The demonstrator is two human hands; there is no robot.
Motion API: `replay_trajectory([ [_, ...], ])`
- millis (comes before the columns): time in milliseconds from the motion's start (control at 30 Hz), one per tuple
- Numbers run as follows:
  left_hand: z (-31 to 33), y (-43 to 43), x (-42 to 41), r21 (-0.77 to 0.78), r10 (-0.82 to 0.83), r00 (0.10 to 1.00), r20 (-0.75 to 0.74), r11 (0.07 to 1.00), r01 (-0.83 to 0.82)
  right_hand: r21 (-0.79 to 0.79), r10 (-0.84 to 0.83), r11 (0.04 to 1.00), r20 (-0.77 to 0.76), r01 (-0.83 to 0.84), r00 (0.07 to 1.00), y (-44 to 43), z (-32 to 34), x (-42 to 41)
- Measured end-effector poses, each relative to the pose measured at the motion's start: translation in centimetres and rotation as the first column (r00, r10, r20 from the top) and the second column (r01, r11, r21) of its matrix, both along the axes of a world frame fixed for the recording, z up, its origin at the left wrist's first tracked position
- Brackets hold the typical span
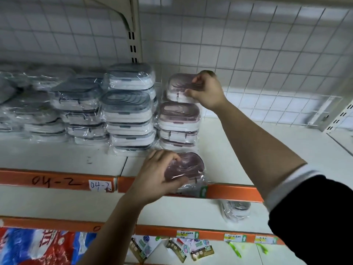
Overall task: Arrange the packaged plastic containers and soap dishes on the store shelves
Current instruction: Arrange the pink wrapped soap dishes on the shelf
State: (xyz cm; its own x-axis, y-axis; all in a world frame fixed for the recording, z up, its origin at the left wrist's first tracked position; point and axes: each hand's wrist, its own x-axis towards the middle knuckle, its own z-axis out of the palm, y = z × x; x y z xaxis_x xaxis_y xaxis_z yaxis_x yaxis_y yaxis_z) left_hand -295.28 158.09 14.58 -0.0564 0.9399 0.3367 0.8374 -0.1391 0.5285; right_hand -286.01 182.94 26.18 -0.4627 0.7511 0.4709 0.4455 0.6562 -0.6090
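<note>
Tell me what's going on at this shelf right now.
A person is stocking a store shelf. Their right hand pinches a wrapped pink-lidded container at the top of the pink pile. Their left hand holds another pink pack at the shelf's front edge. Stacks of grey-lidded packs stand just to the left of the pink pile.

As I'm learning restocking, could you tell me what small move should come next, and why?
Probably the right hand should release the top pink pack, which seems seated on its stack; the left hand grips a second pink pack at the shelf edge.
</note>
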Motion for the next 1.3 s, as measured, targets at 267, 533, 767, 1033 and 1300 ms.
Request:
replay_trajectory([
  [267, -0.1, 0.1, -0.3, -0.004, -0.017, 1.000, -0.014, 1.000, 0.017, 0.102, 0.014, 0.994, 0.163, -0.031, 0.987, 1.5, -0.6, -1.7],
  [533, 1.6, -0.4, 0.9, 0.115, -0.014, 0.996, 0.090, 0.993, 0.004, 0.118, -0.014, 0.993, -0.108, 0.027, 0.994, -3.2, -5.2, 5.7],
  [767, 7.1, 1.7, 1.1, 0.253, -0.026, 0.998, 0.057, 0.967, 0.011, -0.164, -0.022, 0.985, 0.206, 0.057, 0.978, -6.8, -11.2, 12.4],
  [1033, 12.7, 8.8, -1.9, 0.124, 0.054, 0.991, -0.121, 0.991, -0.039, -0.082, -0.011, 0.996, 0.357, 0.043, 0.934, -8.6, -13.1, 13.8],
  [1300, 14.8, 12.2, -4.2, -0.159, -0.059, 0.980, -0.189, 0.987, 0.029, -0.040, -0.015, 0.999, 0.362, 0.032, 0.932, -8.4, -12.8, 13.7],
])
